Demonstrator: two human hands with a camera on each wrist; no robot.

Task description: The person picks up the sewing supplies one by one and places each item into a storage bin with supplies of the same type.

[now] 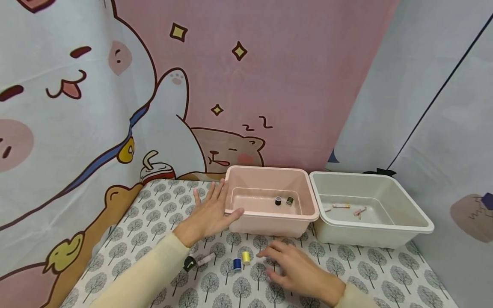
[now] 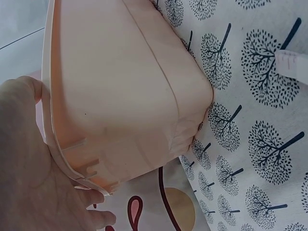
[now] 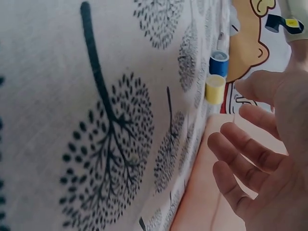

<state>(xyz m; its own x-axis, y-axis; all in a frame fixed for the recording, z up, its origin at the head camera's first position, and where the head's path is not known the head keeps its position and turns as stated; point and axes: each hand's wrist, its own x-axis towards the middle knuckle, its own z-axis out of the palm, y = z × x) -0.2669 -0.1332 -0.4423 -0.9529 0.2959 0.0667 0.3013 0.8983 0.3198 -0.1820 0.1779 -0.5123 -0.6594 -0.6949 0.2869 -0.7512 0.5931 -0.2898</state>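
Note:
My left hand (image 1: 208,210) rests on the left rim of the pink bin (image 1: 271,217), fingers straight and spread; in the left wrist view the thumb and fingers lie along the bin's rim (image 2: 46,103). Over the patterned cloth in front of that bin is my right hand (image 1: 294,268), fingers loosely bent, holding nothing. Just left of its fingertips a yellow thread spool (image 1: 246,257) and a blue thread spool (image 1: 237,264) stand side by side. The right wrist view shows the yellow spool (image 3: 215,90) beside the thumb.
Inside the pink bin are a black spool (image 1: 278,200) and an olive-green spool (image 1: 289,201). A white bin (image 1: 379,226) adjoins it on the right, with several small pinkish pieces (image 1: 341,206). Near my left forearm lie a small dark object (image 1: 189,263) and a pale pink strip (image 1: 206,259).

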